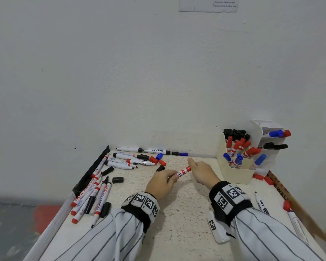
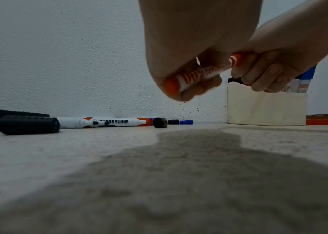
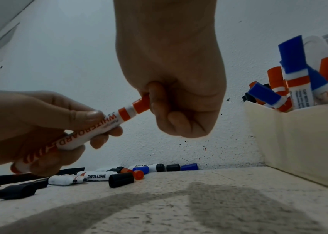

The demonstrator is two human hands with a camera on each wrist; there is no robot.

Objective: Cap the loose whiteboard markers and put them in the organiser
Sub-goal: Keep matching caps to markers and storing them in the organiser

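Both hands hold one red-and-white whiteboard marker (image 1: 183, 171) above the middle of the table. My left hand (image 1: 163, 180) grips its barrel (image 3: 91, 129); its red tail end (image 2: 171, 86) pokes out below the fingers. My right hand (image 1: 201, 172) is curled round the red cap (image 3: 142, 103) at the other end; the tip is hidden. The cream organiser (image 1: 235, 171) stands at the right against the wall, with several capped red, blue and black markers in it.
Loose markers and caps lie at the back (image 1: 139, 160) and along the left edge (image 1: 91, 194). A black cap (image 1: 118, 179) sits left of my hands. Red caps (image 1: 263, 178) and two more markers (image 1: 262, 203) lie at the right. The wall is close behind.
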